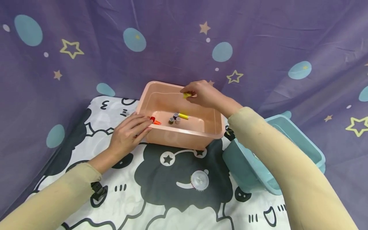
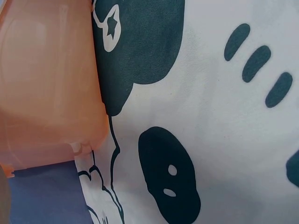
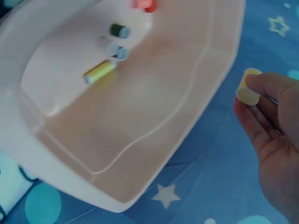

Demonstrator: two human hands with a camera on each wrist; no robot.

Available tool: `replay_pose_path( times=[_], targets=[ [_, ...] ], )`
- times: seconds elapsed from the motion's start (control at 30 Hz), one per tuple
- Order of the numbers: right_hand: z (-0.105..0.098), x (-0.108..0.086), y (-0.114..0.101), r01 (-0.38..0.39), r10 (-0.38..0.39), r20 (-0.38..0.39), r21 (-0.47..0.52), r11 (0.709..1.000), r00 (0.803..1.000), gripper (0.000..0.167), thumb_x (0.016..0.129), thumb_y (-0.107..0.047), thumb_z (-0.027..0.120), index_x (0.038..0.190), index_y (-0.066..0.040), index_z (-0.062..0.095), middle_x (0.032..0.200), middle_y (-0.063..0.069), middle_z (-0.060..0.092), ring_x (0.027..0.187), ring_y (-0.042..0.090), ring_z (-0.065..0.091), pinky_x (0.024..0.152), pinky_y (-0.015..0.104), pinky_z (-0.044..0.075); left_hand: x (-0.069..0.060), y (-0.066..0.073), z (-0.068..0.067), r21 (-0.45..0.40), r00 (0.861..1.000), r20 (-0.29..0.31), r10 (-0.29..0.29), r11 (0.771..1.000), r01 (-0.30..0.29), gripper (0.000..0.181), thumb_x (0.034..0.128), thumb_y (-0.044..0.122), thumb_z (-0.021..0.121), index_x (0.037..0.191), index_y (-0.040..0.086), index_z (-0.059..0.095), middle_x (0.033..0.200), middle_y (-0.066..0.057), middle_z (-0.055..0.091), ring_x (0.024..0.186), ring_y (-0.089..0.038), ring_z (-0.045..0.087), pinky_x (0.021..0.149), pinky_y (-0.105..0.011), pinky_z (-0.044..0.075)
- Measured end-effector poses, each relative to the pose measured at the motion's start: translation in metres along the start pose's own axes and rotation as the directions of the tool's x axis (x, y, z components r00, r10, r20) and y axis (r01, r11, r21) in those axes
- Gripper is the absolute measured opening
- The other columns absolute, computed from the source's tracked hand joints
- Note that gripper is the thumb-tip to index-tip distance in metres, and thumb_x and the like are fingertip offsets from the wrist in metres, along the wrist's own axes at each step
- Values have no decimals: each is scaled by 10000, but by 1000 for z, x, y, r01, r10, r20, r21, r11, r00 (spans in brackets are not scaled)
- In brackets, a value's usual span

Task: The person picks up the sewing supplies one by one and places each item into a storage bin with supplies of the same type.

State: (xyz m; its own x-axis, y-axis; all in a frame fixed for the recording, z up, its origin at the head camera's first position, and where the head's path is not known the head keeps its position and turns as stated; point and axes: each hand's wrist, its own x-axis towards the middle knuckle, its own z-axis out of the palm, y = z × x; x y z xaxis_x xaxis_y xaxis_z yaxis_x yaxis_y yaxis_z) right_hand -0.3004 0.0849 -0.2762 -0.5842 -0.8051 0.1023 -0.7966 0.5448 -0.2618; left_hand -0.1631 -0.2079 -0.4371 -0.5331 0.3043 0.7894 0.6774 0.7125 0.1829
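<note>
The right hand [image 1: 202,93] pinches a small yellow spool [image 1: 187,95] over the back rim of the pink bin [image 1: 184,130]; in the right wrist view the hand [image 3: 275,126] holds the spool [image 3: 248,88] between thumb and fingers. On the bin's near left rim rests the left hand [image 1: 128,132], fingers extended. Inside the bin lie a yellow spool [image 1: 183,116], a dark spool [image 1: 171,120], a pale spool [image 1: 178,120] and a dark purple one [image 1: 175,116]. Red and orange pieces [image 1: 157,122] are near the left fingertips.
A teal bin [image 1: 244,166] stands tilted at the right, partly behind the right sleeve. A clear toothed disc [image 1: 199,180] lies on the patterned cloth [image 1: 123,191] in front of the pink bin. Purple fabric [image 1: 172,19] hangs behind.
</note>
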Motion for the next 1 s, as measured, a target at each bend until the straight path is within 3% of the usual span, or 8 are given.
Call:
replay_pose_path(
  times=[0.23, 0.43, 0.57, 0.73, 1.0],
  targets=[
    [14, 10, 12, -63, 60, 121, 21, 998, 991, 298, 990, -18, 732, 1287, 1, 753, 1204, 149, 767, 1040, 261, 733, 944, 391, 610, 1, 2, 1, -13, 1000, -13, -7, 1000, 7, 391, 1099, 387, 609, 1201, 68, 812, 1162, -117, 794, 1173, -344, 707, 1251, -443, 368],
    [18, 21, 23, -108, 100, 171, 35, 994, 980, 318, 980, 15, 733, 1297, 10, 745, 1241, 166, 762, 1135, 293, 729, 999, 406, 593, 2, 3, -1, -24, 999, -34, 4, 1000, -5, 398, 1102, 380, 608, 1183, 49, 813, 1156, -131, 791, 1157, -360, 712, 1215, -488, 416],
    [22, 25, 31, -131, 124, 215, 19, 991, 969, 321, 979, 29, 723, 1300, 23, 737, 1245, 180, 756, 1146, 308, 720, 1014, 413, 584, 3, 3, -2, -20, 1000, -2, -8, 1000, 8, 432, 1112, 401, 578, 1189, 46, 811, 1166, -126, 787, 1189, -363, 693, 1232, -471, 395],
    [32, 29, 40, -116, 117, 258, -18, 993, 959, 297, 977, 50, 709, 1273, 38, 737, 1224, 187, 749, 1115, 318, 705, 1015, 427, 575, 2, 2, -2, -15, 1000, 0, -12, 1000, 12, 431, 1112, 403, 578, 1193, 50, 811, 1167, -126, 788, 1184, -359, 697, 1261, -423, 349],
    [43, 34, 42, -111, 131, 341, -80, 991, 931, 226, 994, 37, 697, 1202, -26, 758, 1123, 117, 725, 995, 261, 625, 953, 382, 560, 3, 3, -3, -16, 1000, -17, 10, 1000, -10, 333, 1079, 325, 656, 1211, 58, 806, 1175, -121, 791, 1150, -352, 718, 1231, -463, 397]
  ],
)
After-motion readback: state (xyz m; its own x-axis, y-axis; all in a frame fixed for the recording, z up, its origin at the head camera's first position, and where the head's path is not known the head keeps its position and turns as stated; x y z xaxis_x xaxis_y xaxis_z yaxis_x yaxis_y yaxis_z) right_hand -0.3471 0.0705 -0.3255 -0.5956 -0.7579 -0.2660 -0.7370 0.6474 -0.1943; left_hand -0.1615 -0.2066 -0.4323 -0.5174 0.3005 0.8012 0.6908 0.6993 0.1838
